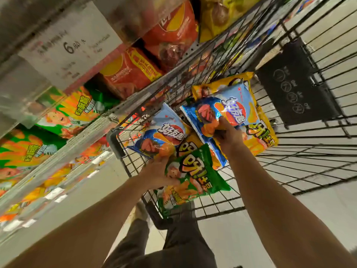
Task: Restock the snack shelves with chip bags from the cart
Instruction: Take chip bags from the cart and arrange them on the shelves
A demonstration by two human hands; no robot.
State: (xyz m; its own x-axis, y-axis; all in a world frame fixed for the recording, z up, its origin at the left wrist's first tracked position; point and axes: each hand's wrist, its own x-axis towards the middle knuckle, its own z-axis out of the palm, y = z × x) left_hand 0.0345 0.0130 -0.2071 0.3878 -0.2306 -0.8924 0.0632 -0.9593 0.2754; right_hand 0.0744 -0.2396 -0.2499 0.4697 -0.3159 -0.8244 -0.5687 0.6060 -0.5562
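You are reaching into the wire cart (289, 151). Your right hand (227, 135) is pinching a blue chip bag (220, 111) by its lower edge, your left hand (156, 174) gripping another blue bag (160, 132) and a green bag (193, 171), likely gathering several for the snack shelves (58, 147) just beside the cart.

The chip bags, like the blue bag (222, 115) and green bag (195, 171), are shiny crinkly plastic film. The cart (301, 157) is dark matt metal wire. The price tag (65, 47) looks like plain matt paper behind a glossy clear plastic strip.
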